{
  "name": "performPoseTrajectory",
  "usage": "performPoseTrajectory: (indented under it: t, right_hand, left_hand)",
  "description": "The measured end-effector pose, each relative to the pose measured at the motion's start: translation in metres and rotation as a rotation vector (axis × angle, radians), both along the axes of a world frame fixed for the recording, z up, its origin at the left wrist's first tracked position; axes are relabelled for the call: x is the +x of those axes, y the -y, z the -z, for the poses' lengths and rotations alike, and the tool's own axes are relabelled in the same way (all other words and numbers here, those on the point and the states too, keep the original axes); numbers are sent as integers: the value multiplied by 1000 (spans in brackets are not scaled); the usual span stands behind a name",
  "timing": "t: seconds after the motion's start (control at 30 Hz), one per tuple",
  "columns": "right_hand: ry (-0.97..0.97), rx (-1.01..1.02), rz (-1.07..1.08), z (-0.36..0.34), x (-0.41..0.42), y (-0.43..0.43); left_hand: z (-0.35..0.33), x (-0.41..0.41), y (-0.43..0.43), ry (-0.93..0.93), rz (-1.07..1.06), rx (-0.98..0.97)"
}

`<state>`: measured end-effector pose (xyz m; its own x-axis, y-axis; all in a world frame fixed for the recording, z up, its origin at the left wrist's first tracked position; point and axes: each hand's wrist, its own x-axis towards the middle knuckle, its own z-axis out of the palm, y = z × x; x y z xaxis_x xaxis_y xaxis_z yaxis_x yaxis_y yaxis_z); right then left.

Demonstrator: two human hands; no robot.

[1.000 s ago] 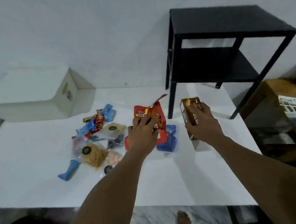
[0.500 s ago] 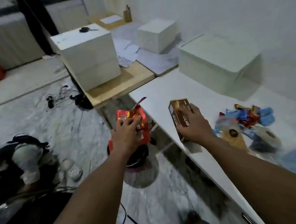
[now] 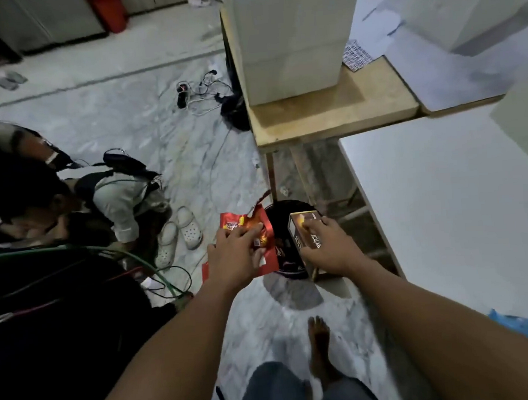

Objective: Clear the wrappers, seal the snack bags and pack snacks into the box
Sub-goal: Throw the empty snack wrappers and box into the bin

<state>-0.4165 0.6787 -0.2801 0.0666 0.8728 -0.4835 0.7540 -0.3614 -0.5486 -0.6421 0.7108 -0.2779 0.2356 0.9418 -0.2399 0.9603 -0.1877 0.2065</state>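
Wrapper (image 3: 230,223) now perhaps nearer bin (image 3: 281,217)

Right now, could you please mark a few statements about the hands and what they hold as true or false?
1. The left hand holds a red wrapper. True.
2. The right hand is empty. False: it grips a brown carton.
3. Both hands are above the white table. False: they are out over the floor, at a dark bin beside the table.
4. White clogs lie on the floor. True.
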Motion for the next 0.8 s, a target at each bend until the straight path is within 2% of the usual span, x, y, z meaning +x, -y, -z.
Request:
performPoseTrajectory:
  t: [0.2,0.33,0.53,0.8]
  right_hand:
    - [17,-118,34,21,17,-27]
    - [16,-167,141,28,16,-47]
    - [-7,-190,296,46,-12,-79]
    - [-41,-317,393,109,-43,-101]
  left_hand:
    - [20,20,-29,28,25,-83]
    - [29,15,-58,42,85,-128]
    - [50,-3,-111,20,212,-208]
    - [114,0,-153,-9,311,-341]
